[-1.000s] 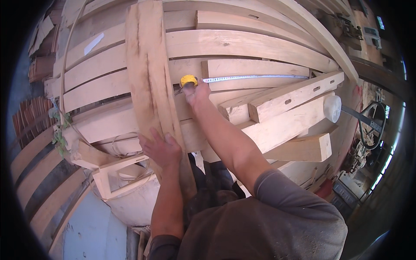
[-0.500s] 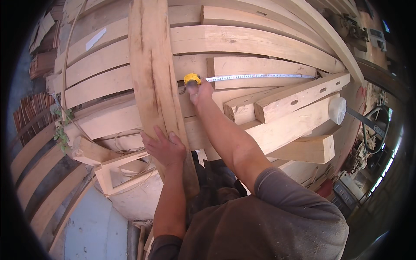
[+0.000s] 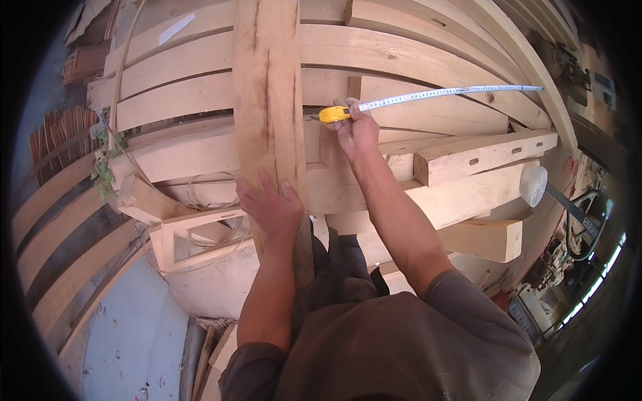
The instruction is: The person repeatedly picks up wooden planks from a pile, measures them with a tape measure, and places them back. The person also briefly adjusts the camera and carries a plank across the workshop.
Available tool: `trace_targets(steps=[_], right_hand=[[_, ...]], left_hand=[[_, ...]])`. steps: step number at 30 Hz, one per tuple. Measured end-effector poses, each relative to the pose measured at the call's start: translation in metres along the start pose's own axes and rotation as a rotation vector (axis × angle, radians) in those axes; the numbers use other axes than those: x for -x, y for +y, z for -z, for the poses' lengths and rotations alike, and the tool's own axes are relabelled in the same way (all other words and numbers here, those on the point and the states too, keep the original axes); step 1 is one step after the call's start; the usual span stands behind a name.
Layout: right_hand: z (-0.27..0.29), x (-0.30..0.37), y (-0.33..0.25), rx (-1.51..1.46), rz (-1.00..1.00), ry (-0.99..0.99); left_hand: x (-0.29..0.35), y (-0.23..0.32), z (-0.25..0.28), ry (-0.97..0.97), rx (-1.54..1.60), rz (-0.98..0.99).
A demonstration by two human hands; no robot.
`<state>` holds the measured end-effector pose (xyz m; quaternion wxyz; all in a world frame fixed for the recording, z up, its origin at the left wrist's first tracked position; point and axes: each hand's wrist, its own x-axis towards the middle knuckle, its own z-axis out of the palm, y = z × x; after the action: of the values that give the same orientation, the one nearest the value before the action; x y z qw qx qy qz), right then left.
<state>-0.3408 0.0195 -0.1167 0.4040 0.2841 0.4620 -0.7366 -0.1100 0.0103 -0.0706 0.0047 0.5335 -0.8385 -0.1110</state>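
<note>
Timber fills the head view: a long pale plank (image 3: pixel 267 100) runs from the top edge down toward the person, and it serves as the landmark for everything else. Left hand (image 3: pixel 269 208) lies flat on the near end of this plank, fingers spread and relaxed, palm pressing on the wood rather than gripping it. Right hand (image 3: pixel 358 130) sits just to the right of the plank, fingers clenched around a yellow tape measure (image 3: pixel 332 114), whose case touches the plank's right edge. From that case the steel tape blade (image 3: pixel 455 92) stretches away to the right, well clear of the plank, above a stack of horizontal beams (image 3: pixel 414 53) that cross behind the plank. Lower and to the right of the plank lies a short squared beam with cut slots (image 3: pixel 485 155), and beyond it a thicker timber whose round white end (image 3: pixel 533 184) faces outward. Left of the plank, near its lower part, stands an open wooden frame (image 3: pixel 200 230) with a loop of thin wire resting on it. Farther left of the plank, curved boards (image 3: pixel 60 200) run along the ground, and green leaves (image 3: pixel 103 170) show near them. Below the plank's near end, the person's dark trousers and brown shirt (image 3: pixel 401 347) occupy the lower part of the picture.
</note>
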Motion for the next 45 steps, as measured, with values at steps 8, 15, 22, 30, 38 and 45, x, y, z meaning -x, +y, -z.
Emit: trace_targets(steps=[8, 15, 22, 30, 38, 45], right_hand=[[0.066, 0.120, -0.014, 0.270, -0.034, -0.024], [0.137, 0.205, 0.016, 0.454, -0.089, -0.004], [0.187, 0.266, 0.006, 0.707, 0.087, 0.112], [0.231, 0.265, -0.050, 0.632, 0.502, 0.412], [0.254, 0.179, -0.089, 0.785, 0.971, 0.674], [0.256, 0.176, -0.108, 1.056, 1.216, 0.672]], left_hand=[[0.002, 0.007, 0.005, 0.045, -0.026, -0.009], [0.008, 0.019, 0.013, -0.010, -0.046, 0.056], [0.017, 0.017, 0.004, 0.018, -0.163, 0.041], [0.022, 0.018, 0.004, 0.038, -0.116, 0.039], [0.017, 0.028, -0.017, 0.148, -0.079, 0.052], [0.034, 0.242, -0.021, -0.208, 0.546, -0.700]])
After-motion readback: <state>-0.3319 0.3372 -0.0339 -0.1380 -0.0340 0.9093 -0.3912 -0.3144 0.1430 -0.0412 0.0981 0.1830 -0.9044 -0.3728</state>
